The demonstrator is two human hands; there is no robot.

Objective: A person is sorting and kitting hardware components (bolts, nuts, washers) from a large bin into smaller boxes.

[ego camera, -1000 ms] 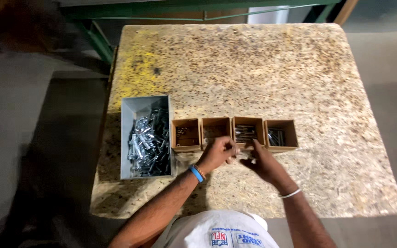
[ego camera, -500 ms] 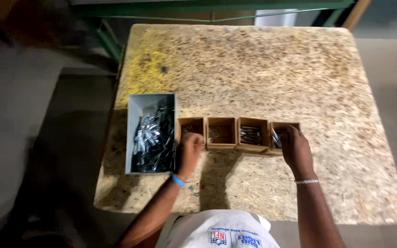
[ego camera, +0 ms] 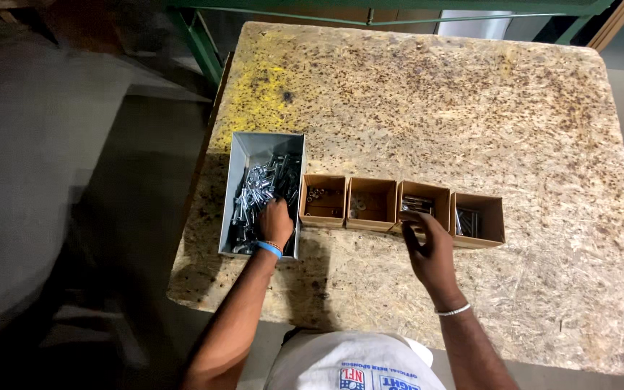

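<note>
Head view showed me looking straight down on a chipboard surface (ego camera: 471, 108) where a long grey metal bin (ego camera: 248, 148) sat beside a row of four small cardboard boxes (ego camera: 373, 204), all touching side to side, which I judged put each kind of part within short reach of either hand. My left hand (ego camera: 276, 222) was down inside the bin, resting on the heap of shiny metal fasteners (ego camera: 258, 191), fingers curled into the pile; whether its grip had closed on a piece I could not tell, since the fingertips were buried among the parts. My right hand (ego camera: 427, 249) hovered at the near edge of the third box (ego camera: 420, 207), fingers loosely spread and pointed at the silvery pieces in it, its grip open and holding nothing that I could see. The fourth box (ego camera: 479, 219) held more thin metal parts, while the first two held only a few small items, too small to name. My forearms covered part of the near surface, and my shirt (ego camera: 355, 365) was cut off by the lower frame edge.
</note>
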